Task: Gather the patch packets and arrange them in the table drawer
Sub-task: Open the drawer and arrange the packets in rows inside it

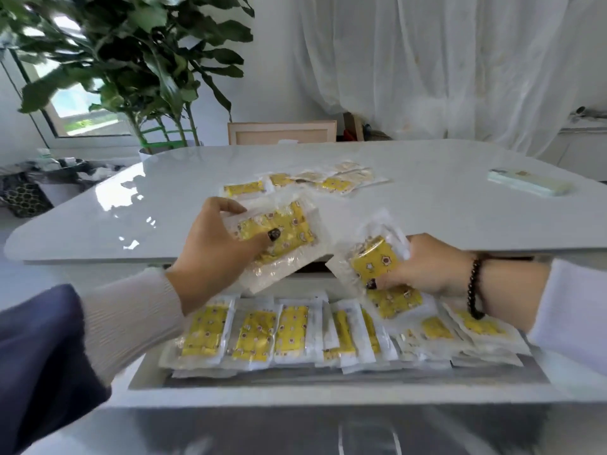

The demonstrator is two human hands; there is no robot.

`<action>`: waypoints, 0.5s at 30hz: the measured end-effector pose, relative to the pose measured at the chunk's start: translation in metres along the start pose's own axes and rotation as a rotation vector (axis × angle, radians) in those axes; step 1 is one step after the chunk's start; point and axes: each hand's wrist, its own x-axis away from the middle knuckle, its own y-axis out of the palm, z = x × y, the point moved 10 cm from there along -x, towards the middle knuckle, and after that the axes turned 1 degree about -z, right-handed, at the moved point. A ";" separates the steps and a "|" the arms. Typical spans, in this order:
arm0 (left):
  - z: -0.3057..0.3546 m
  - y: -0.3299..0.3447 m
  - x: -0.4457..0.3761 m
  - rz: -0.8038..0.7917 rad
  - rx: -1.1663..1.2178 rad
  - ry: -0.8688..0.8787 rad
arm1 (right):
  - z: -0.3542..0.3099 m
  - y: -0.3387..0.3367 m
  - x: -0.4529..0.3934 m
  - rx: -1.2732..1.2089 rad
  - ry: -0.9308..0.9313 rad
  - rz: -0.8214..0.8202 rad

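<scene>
The left hand is gripping a stack of yellow patch packets at the table edge, thumb on top. At three o'clock from it, the right hand is pinching a smaller packet bundle over the open drawer, where rows of packets are lying side by side. At twelve o'clock, loose packets are sitting on the tabletop.

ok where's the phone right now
In the head view, the phone lies flat on the white table, far right, apart from the loose patch packets mid-table.
</scene>
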 end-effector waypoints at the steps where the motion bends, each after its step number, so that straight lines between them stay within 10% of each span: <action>1: 0.000 -0.005 0.009 -0.004 0.022 -0.022 | 0.014 0.006 -0.001 -0.015 0.083 0.009; 7: -0.012 -0.005 0.047 -0.094 0.095 -0.128 | 0.050 0.037 0.010 0.219 0.369 0.000; 15: -0.084 -0.031 0.057 -0.036 0.079 -0.301 | 0.068 0.069 -0.004 -0.117 0.433 0.115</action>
